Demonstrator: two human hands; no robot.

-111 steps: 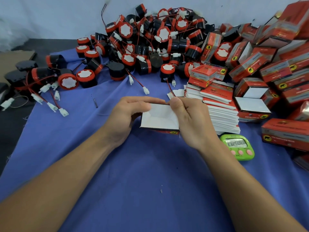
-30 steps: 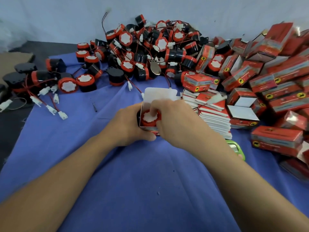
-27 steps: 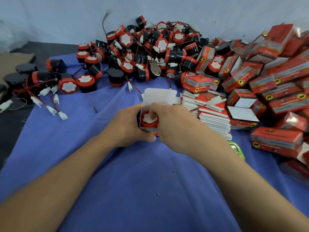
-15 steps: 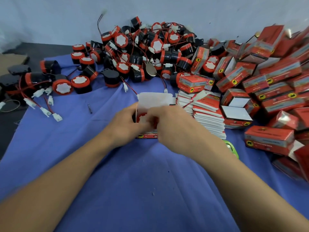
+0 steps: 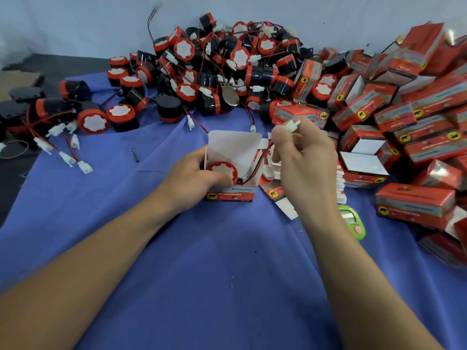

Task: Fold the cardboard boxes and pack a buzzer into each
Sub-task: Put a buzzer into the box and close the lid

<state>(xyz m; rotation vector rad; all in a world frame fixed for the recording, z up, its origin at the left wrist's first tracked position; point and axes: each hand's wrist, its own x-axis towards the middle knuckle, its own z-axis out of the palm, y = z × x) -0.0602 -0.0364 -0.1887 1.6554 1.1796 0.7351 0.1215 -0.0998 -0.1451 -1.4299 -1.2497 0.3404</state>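
A blue cloth [image 5: 227, 274] is being shown spread nearest the viewer, and two bare forearms are being stretched across it toward an open red box [image 5: 232, 195]. The box is being held upright on the cloth by the left hand [image 5: 192, 183]: its fingers are being curled round the box's left side, and the thumb is being pressed on a buzzer [image 5: 222, 170] sitting inside the box, white face up. Just right of the box and above it, a white connector [image 5: 290, 126] is being pinched by the right hand [image 5: 303, 168]. A thin wire [image 5: 260, 160] is being trailed from there down into the box. At the box's far side its white lid flap [image 5: 233, 147] is being kept upright. Right of the box, a stack of flat cartons [image 5: 340, 184] is being partly hidden by the right hand, with a green timer [image 5: 352, 223] just beyond it. Behind the box, loose buzzers [image 5: 214, 72] are being shown piled against a pale wall. Far right of the box, packed red boxes [image 5: 404, 122] are being shown heaped.
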